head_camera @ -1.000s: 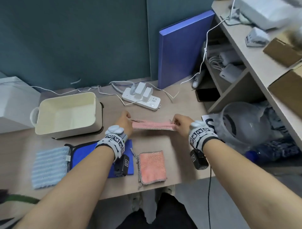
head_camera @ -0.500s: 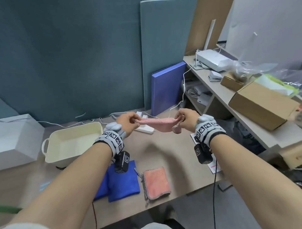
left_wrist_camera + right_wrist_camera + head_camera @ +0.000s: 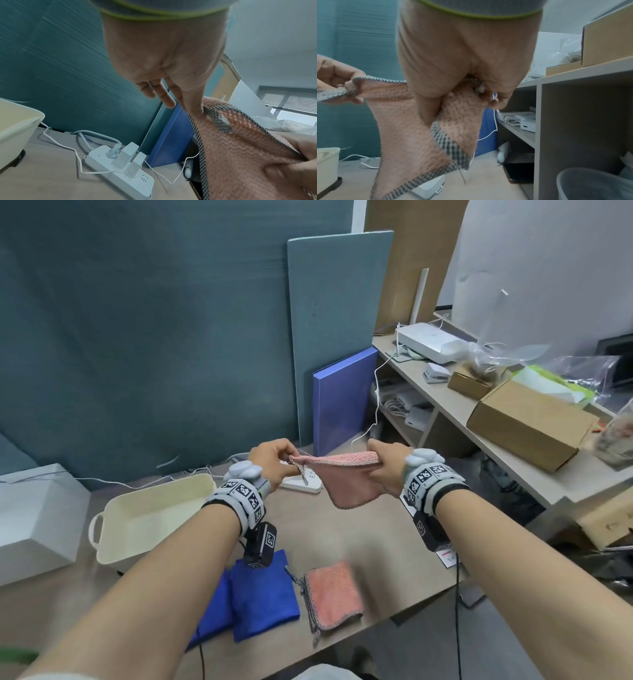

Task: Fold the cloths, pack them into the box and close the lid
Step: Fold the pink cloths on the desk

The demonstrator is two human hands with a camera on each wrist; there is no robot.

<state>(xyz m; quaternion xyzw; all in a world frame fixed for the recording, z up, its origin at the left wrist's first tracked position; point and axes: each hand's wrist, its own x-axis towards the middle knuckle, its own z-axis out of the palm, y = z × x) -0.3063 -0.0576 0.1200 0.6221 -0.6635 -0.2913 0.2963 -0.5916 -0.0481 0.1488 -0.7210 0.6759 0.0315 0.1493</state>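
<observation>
Both hands hold a pink cloth with a checked border stretched in the air above the desk. My left hand pinches its left top corner. My right hand grips the bunched right end, and the cloth hangs down in a point. The open cream box stands on the desk to the left, below my left forearm. A folded pink cloth and a folded blue cloth lie near the desk's front edge.
A white power strip with plugs and cables lies behind the held cloth. A blue board leans on the teal partition. Shelves with cardboard boxes stand at the right. A white case sits at the far left.
Both hands have lifted the pink cloth off the desk into the air, and it now hangs down unfolded between them. The head view has tilted upward.
</observation>
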